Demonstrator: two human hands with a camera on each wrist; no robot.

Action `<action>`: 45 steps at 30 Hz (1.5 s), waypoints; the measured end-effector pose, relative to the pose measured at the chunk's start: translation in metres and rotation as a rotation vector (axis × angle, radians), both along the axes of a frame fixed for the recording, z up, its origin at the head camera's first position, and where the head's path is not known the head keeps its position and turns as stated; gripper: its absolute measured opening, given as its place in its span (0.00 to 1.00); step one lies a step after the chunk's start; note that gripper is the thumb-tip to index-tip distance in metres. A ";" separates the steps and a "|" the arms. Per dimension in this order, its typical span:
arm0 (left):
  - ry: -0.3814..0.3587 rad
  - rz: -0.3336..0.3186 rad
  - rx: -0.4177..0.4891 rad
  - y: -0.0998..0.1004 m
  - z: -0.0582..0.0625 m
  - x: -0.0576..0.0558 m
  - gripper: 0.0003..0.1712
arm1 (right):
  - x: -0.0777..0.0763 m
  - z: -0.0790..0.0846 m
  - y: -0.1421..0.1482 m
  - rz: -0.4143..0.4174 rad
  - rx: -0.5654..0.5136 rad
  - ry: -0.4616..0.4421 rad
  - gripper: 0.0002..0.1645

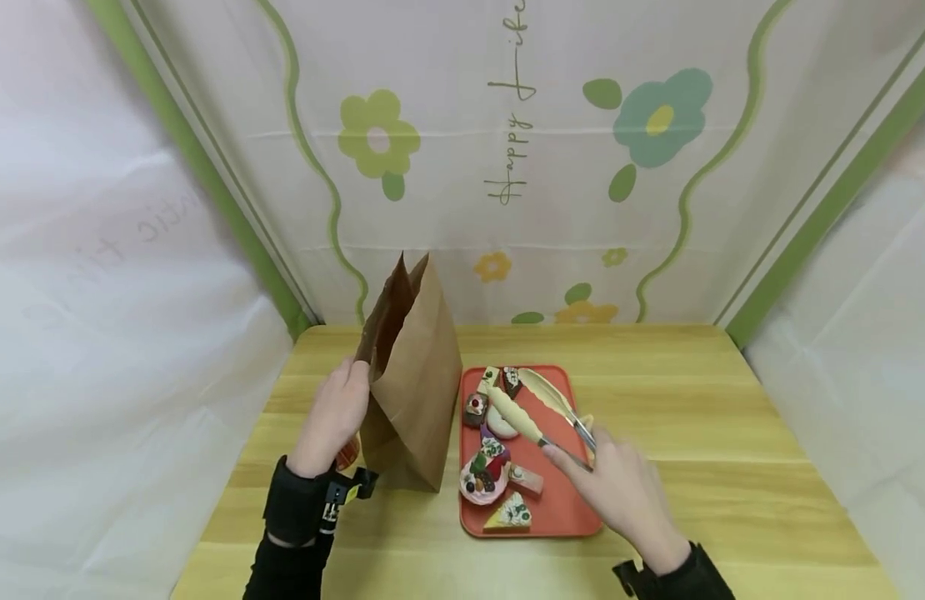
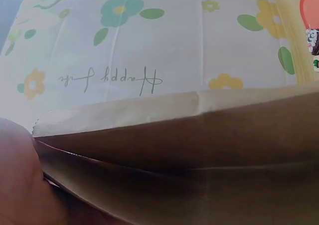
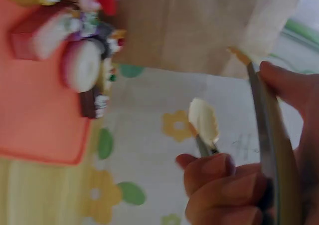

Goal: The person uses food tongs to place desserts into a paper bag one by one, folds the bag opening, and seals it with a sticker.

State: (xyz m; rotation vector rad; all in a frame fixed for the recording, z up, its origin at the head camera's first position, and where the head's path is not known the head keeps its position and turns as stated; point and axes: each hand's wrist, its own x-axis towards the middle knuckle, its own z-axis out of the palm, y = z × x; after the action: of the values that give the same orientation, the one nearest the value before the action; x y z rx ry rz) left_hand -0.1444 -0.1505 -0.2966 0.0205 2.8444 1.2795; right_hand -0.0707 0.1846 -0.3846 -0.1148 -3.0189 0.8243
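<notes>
A brown paper bag (image 1: 421, 375) stands upright on the table, its mouth partly spread. My left hand (image 1: 341, 414) grips the near left edge of that mouth; the left wrist view looks across the bag's opening (image 2: 239, 130). Over the red tray (image 1: 563, 512), my right hand (image 1: 623, 479) holds metal tongs with cream-coloured tips (image 1: 517, 415). The tong arms are spread apart, and no item shows between them. On the tray lie small cakes: a round fruit-topped cake (image 1: 483, 482), a cake wedge (image 1: 511, 513), a white-topped round piece (image 1: 502, 422) and several others.
A reddish-brown item (image 1: 347, 454) sits left of the bag, mostly hidden by the left wrist. Something yellowish (image 1: 588, 423) shows behind the tongs at the tray's right edge. A flowered cloth (image 1: 552, 250) hangs behind the wooden table (image 1: 680, 392).
</notes>
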 end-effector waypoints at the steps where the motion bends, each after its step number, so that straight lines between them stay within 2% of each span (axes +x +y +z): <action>1: -0.005 0.003 0.010 0.000 0.001 0.000 0.19 | 0.003 -0.006 0.003 -0.006 -0.008 -0.012 0.54; 5: -0.027 0.005 0.047 0.001 0.001 0.000 0.21 | 0.011 -0.032 0.017 -0.010 -0.024 -0.061 0.52; 8: -0.032 0.005 0.053 0.000 0.001 0.001 0.21 | 0.016 -0.053 0.034 0.035 -0.032 -0.049 0.44; 10: -0.034 0.008 0.054 0.000 0.000 0.000 0.20 | 0.019 -0.066 0.047 0.104 -0.017 0.004 0.38; 13: -0.036 0.009 0.055 0.000 0.000 0.000 0.19 | 0.025 -0.083 0.063 0.251 0.049 0.118 0.31; 17: -0.036 0.010 0.051 -0.001 0.001 0.000 0.19 | 0.031 -0.100 0.075 0.442 0.154 0.256 0.32; 20: -0.033 0.009 0.045 -0.001 0.000 0.001 0.20 | 0.032 -0.110 0.076 0.516 0.212 0.301 0.35; 25: -0.023 -0.002 0.036 -0.001 0.000 0.000 0.19 | 0.027 -0.114 0.073 0.504 0.277 0.308 0.38; 31: -0.019 0.000 0.037 0.000 0.000 0.000 0.19 | 0.020 -0.107 0.075 0.451 0.344 0.291 0.42; 36: -0.013 0.005 0.034 0.000 -0.001 -0.001 0.19 | 0.020 -0.106 0.077 0.494 0.365 0.364 0.43; 45: -0.009 0.013 0.023 0.000 0.000 -0.002 0.19 | 0.020 -0.109 0.071 0.552 0.346 0.377 0.38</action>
State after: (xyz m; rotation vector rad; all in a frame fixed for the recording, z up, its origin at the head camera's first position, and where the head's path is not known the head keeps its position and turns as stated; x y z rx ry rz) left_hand -0.1460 -0.1500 -0.2969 -0.0034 2.8270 1.3109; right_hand -0.0504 0.2559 -0.4935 0.8055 -2.7804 0.2637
